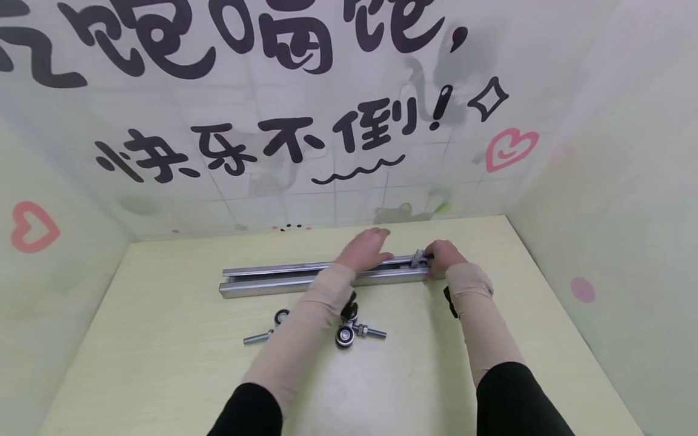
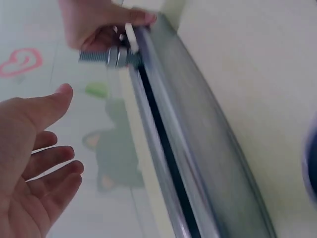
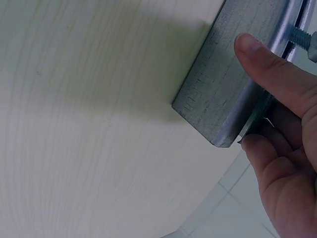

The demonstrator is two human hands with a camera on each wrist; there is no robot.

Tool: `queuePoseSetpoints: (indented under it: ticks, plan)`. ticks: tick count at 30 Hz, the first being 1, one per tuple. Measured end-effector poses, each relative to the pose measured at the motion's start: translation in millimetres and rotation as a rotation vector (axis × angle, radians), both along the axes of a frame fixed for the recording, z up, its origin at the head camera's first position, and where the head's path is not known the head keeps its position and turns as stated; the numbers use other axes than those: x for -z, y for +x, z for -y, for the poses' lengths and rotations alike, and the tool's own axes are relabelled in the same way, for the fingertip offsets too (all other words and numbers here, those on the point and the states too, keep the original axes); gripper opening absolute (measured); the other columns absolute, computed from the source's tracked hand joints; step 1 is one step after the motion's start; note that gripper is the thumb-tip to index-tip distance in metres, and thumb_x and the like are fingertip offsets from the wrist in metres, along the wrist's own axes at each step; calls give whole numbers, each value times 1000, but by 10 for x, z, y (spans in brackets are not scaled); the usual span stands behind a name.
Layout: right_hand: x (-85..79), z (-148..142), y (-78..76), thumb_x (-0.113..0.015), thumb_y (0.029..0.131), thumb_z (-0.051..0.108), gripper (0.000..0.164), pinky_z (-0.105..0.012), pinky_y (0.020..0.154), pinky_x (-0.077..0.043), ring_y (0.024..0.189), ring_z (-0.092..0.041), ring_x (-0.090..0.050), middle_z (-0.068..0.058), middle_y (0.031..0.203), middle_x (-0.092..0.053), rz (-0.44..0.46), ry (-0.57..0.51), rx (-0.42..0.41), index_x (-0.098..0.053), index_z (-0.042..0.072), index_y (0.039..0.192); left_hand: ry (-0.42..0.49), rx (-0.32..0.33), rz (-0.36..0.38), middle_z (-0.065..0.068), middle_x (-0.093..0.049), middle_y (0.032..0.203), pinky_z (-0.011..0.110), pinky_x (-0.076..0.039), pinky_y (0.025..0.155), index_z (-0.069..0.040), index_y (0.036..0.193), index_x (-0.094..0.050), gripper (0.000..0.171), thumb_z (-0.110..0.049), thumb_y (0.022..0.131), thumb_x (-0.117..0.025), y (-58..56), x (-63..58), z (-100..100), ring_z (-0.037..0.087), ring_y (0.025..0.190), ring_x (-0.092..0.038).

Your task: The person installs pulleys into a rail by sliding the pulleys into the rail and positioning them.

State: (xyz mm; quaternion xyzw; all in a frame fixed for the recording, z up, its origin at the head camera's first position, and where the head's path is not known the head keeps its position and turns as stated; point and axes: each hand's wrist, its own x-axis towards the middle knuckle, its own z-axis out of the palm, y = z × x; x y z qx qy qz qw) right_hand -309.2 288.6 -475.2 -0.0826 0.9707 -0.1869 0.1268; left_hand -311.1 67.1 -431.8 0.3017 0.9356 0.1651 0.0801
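Observation:
A long metal channel rail [image 1: 283, 283] with a slot along its top lies across the table. At its right end my right hand [image 1: 444, 257] grips the rail, the thumb [image 3: 262, 59] on its side wall and the fingers at the end by the slot. A threaded bolt with a nut [image 2: 116, 57] sticks up out of the slot beside that hand; whatever it is fixed to inside the rail is hidden. My left hand [image 1: 364, 251] is over the middle of the rail, fingers [image 2: 52, 161] loosely extended and holding nothing.
In front of the rail lie a roller hanger [image 1: 345, 336] with a bolt and another roller [image 1: 282, 317] with a bolt [image 1: 257, 338], partly behind my left forearm. The pale wooden table [image 1: 136, 345] meets printed walls [image 1: 305, 206] at the back and sides.

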Motion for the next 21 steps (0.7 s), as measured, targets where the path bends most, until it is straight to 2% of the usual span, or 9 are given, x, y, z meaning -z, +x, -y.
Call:
queuePoseSetpoints:
  ticks: [5,9,14,17,21]
  plan:
    - [17,-19,-12,-83,49,2,57,-44,92,-44,99,-35,-57,-20,104,-64,-37,-8,-17,-65,-5,102,-3,54,-12,12,-55,125,29,-41,97,-2,129,-47,49,-26,88,-60,6,47,-421,22,113,-52]
    - [48,-19,-13,-84,49,1,55,-42,89,-46,96,-32,-59,-18,101,-66,-53,-20,-31,-67,-4,100,-9,84,-38,8,-63,107,26,-48,83,-4,117,-56,34,-19,87,-60,14,118,-631,19,97,-59]
    - [36,15,0,-84,49,0,55,-40,89,-47,95,-32,-60,-18,100,-66,-53,-38,-33,-67,-4,100,-13,62,-95,5,-66,91,28,-51,71,-8,96,-64,12,-14,87,-59,33,196,-755,19,85,-62]
    - [10,29,13,-83,49,-1,54,-40,89,-46,96,-33,-59,-19,100,-66,-48,-37,-24,-67,-5,100,-10,29,-134,5,-67,88,29,-52,68,-9,91,-66,8,-13,87,-60,40,215,-788,20,81,-63]
    - [-7,15,15,-82,50,-3,54,-40,90,-46,97,-32,-59,-18,102,-66,-34,-33,-4,-66,-4,102,-11,1,-150,5,-67,87,29,-53,66,-10,92,-67,9,-13,86,-60,42,226,-819,19,80,-63]
